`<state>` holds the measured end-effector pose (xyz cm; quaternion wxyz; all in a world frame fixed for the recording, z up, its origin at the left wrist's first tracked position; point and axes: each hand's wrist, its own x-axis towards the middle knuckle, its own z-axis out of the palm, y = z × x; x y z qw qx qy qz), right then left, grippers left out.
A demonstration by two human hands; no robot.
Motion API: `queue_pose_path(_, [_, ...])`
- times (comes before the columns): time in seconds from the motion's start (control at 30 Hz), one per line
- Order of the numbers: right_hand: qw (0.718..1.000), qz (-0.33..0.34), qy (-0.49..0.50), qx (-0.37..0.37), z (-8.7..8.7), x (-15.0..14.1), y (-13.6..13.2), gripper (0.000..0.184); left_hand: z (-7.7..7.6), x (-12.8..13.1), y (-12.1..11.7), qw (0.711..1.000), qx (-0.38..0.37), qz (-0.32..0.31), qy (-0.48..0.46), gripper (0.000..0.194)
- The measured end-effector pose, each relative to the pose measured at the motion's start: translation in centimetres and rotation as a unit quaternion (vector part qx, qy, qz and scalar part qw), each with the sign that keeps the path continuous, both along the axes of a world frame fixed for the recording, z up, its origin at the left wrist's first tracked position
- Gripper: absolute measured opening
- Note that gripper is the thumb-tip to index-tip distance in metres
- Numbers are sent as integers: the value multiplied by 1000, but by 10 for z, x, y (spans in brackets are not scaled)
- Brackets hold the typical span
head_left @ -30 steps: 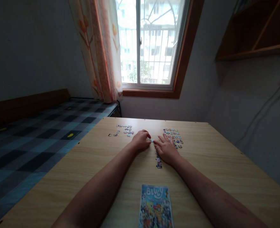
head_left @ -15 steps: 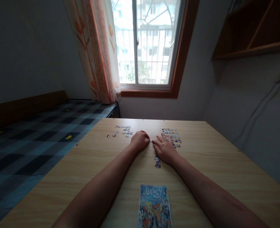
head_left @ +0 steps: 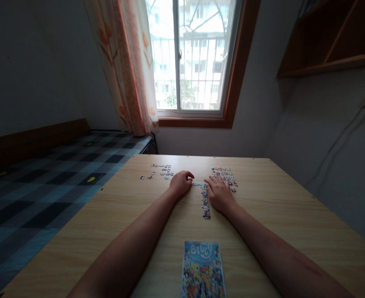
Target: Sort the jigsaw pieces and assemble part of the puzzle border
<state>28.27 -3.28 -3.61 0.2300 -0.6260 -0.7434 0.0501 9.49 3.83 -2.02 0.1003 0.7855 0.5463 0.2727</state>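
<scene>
My left hand [head_left: 181, 183] rests on the table with its fingers curled, beside the left end of a pale blue puzzle strip [head_left: 197, 183]. Whether a piece is between its fingertips is hidden. A column of joined puzzle pieces [head_left: 206, 207] runs from that strip toward me, forming a corner. To the right of this column, my right hand [head_left: 221, 194] lies palm down, fingers spread. Its fingertips reach the edge of a group of loose puzzle pieces [head_left: 222, 170] and cover part of it.
More loose puzzle pieces [head_left: 166, 170] lie at the far left of the wooden table [head_left: 108, 236]. A "Bluey" picture sheet [head_left: 203, 269] lies close to me. To the left is a bed with a checked cover [head_left: 61, 182]; a window [head_left: 197, 58] is beyond the table.
My hands have moved apart: the left slightly left, the right slightly right. More of the blue strip and the joined column now shows between them.
</scene>
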Motion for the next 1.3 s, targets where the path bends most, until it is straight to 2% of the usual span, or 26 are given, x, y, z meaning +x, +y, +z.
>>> queue_pose_path(0.27, [1000, 8, -11, -2, 0, 1, -1, 38, -8, -2, 3, 999, 4, -38, -12, 32])
queue_pose_path(0.47, [1000, 15, -24, -8, 2, -1, -3, 36, -8, -2, 0, 998, 19, -55, 5, 37])
queue_pose_path(0.73, [999, 20, -29, -14, 1, 0, -3, 38, -6, -2, -2, 999, 8, -39, -25, 35])
queue_pose_path(1.3, [999, 23, -32, -9, -4, 1, -2, 38, -1, 1, -12, 997, 52, -44, 27, 30])
